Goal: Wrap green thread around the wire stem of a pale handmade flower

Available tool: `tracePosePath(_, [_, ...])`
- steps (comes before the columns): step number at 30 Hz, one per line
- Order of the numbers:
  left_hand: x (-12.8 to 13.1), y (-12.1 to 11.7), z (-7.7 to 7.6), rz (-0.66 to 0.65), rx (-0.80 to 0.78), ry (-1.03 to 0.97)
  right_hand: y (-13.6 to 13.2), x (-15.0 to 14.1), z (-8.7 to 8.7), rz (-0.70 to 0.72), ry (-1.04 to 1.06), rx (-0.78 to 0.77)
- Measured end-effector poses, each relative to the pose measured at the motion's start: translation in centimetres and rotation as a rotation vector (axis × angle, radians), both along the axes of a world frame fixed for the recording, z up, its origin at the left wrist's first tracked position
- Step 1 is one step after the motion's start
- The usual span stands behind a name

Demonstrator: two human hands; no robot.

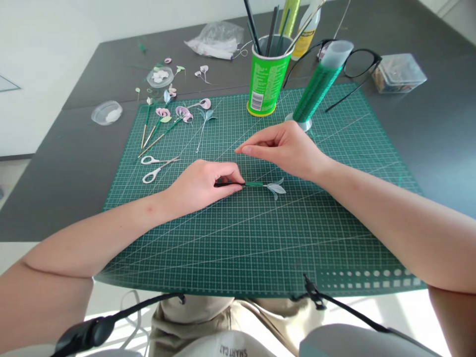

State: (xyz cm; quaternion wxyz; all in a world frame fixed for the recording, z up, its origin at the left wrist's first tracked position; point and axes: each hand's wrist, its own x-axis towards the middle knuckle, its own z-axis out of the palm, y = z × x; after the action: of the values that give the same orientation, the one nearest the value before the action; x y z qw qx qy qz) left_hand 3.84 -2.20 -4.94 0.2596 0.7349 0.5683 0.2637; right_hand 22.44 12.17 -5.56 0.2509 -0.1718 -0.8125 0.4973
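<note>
My left hand (210, 183) is closed on a dark thin stick. Green thread (254, 184) is wound around the stick's right part, and a pale blue-white leaf sprig (275, 188) fans out at its tip. Above and to the right, my right hand (282, 147) is pinched, thumb against fingers, apart from the stick; anything between the fingertips is too fine to make out. Behind that hand stands a spool of green thread (320, 89), tilted in view. All this is over a green cutting mat (238, 248).
White-handled scissors (153, 171) lie left of my left hand. Behind them are several pink and blue flower stems (182, 113) and two small clear dishes (107, 113). A green cup (268, 79) of sticks, glasses (359, 63), a bottle (305, 34) and a clear box (398, 73) stand behind.
</note>
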Motion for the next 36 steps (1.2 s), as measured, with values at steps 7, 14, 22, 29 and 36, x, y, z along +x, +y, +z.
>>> tracePosePath(7, [0.10, -0.03, 0.39, 0.054, -0.081, -0.037, -0.16, 0.07, 0.33, -0.013, -0.010, -0.007])
tracePosePath(14, [0.21, -0.15, 0.77, 0.079, -0.157, -0.070, -0.12, 0.19, 0.31, -0.010, -0.031, -0.023])
tracePosePath(22, [0.13, -0.19, 0.28, 0.060, -0.100, -0.048, -0.06, 0.19, 0.29, -0.015, -0.034, -0.023])
tracePosePath(29, [0.11, -0.32, -0.04, 0.031, -0.030, -0.065, 0.02, 0.19, 0.16, -0.013, -0.047, -0.002])
tracePosePath(36, [0.14, -0.31, -0.03, 0.082, 0.003, -0.054, 0.07, 0.17, 0.23, -0.036, -0.059, 0.014])
